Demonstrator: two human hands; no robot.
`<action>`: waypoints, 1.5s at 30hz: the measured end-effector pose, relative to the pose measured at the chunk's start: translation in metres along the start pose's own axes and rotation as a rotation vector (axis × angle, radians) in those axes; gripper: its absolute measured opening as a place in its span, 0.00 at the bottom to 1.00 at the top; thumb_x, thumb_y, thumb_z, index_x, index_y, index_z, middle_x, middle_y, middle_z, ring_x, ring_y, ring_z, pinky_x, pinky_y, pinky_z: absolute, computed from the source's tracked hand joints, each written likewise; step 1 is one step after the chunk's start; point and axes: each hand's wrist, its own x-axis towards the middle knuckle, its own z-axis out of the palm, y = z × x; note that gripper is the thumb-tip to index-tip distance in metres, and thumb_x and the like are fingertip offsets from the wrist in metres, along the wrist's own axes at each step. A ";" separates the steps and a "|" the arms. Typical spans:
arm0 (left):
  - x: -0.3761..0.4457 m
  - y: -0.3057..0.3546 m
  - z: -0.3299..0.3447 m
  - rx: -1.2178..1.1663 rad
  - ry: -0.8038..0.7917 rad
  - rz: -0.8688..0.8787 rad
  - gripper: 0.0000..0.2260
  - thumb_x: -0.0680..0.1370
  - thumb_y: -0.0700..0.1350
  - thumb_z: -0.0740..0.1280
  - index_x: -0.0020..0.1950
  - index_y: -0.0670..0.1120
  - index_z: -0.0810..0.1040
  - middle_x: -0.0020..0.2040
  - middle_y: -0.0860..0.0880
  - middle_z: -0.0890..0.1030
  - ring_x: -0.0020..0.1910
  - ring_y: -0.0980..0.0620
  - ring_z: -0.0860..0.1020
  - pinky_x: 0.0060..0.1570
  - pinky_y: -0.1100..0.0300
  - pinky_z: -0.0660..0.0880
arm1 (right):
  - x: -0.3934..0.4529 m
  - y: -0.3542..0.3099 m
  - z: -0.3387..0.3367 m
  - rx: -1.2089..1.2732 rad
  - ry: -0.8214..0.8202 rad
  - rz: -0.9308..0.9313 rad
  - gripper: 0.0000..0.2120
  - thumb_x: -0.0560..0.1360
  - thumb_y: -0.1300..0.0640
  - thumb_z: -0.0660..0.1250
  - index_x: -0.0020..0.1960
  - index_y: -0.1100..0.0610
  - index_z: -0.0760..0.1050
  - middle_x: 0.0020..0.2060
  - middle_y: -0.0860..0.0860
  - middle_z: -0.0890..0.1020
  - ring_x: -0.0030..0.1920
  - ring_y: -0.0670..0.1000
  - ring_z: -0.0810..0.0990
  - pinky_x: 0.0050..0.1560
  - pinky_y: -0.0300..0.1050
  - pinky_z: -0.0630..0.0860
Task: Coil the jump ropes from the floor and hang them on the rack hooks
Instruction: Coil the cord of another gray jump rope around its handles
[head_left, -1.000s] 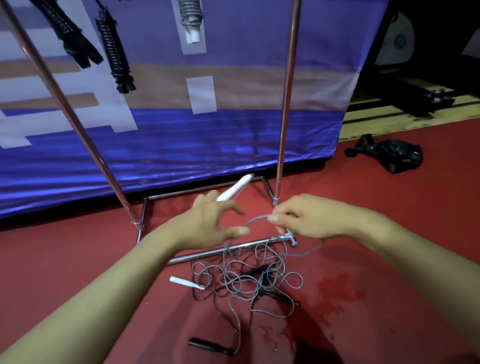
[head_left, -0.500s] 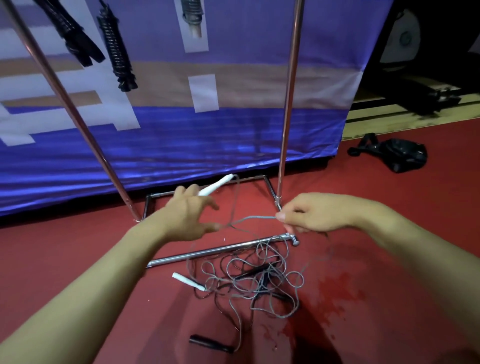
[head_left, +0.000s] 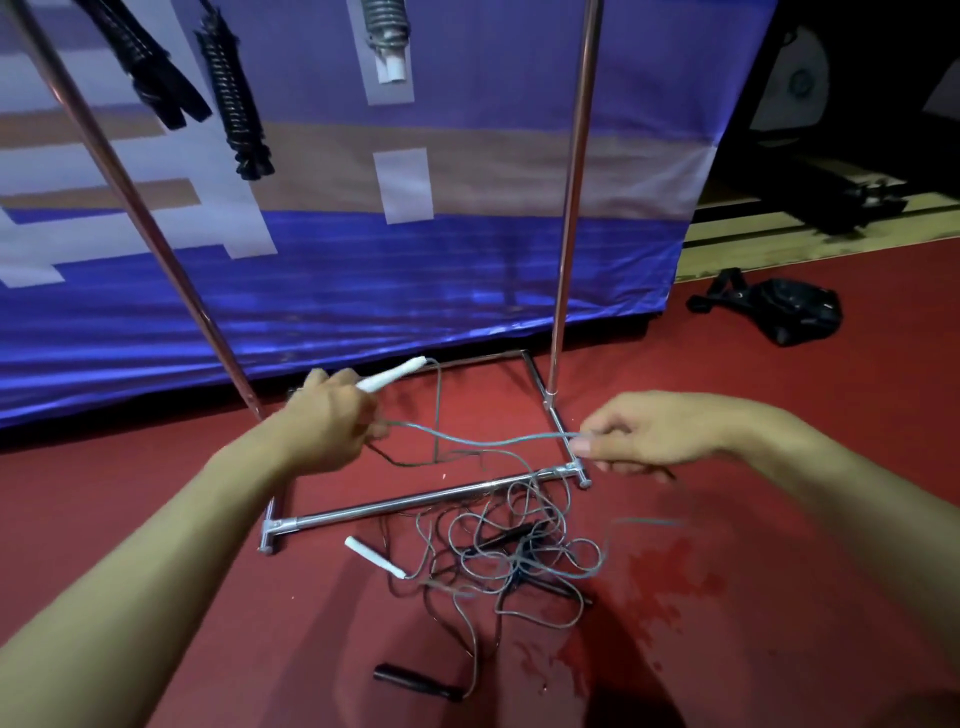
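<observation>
Grey cord (head_left: 488, 441) is stretching between the two hands above the red floor (head_left: 779, 519), so the coiling of one jump rope looks to be in hand, early on. The left hand (head_left: 332, 421) is curling round a white handle (head_left: 395, 373), which is sticking out up and to the right, and seems to be pinching the cord's near end too. The right hand (head_left: 639, 436) is pinching the same cord between thumb and fingers, level with the left and well apart from it. Most of the rope is lying below both hands in a tangle (head_left: 519, 561) just in front of the rack base (head_left: 415, 501), mixed with a black rope; the second white handle (head_left: 375, 557) is lying at the tangle's left edge. Next, the right hand probably needs to carry its length across to the left to lay a loop.
</observation>
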 end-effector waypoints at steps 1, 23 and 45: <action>-0.005 0.007 0.000 -0.043 -0.057 -0.031 0.19 0.82 0.60 0.65 0.66 0.50 0.81 0.60 0.43 0.74 0.61 0.39 0.73 0.66 0.51 0.66 | -0.002 -0.004 0.000 0.029 0.066 -0.080 0.19 0.85 0.45 0.59 0.42 0.57 0.75 0.25 0.42 0.72 0.25 0.44 0.69 0.30 0.38 0.71; -0.018 0.068 -0.023 -0.295 0.027 0.053 0.25 0.76 0.63 0.72 0.71 0.55 0.75 0.56 0.49 0.65 0.57 0.46 0.65 0.68 0.50 0.66 | 0.006 -0.042 0.009 -0.059 0.149 -0.266 0.19 0.86 0.47 0.57 0.41 0.51 0.77 0.25 0.40 0.73 0.26 0.43 0.69 0.32 0.38 0.69; -0.008 0.028 -0.019 -0.196 0.069 0.035 0.07 0.82 0.46 0.69 0.55 0.47 0.87 0.49 0.48 0.71 0.57 0.39 0.75 0.59 0.54 0.66 | -0.007 -0.009 -0.004 -0.084 0.119 -0.029 0.24 0.81 0.37 0.60 0.36 0.53 0.73 0.28 0.47 0.76 0.31 0.51 0.81 0.40 0.47 0.83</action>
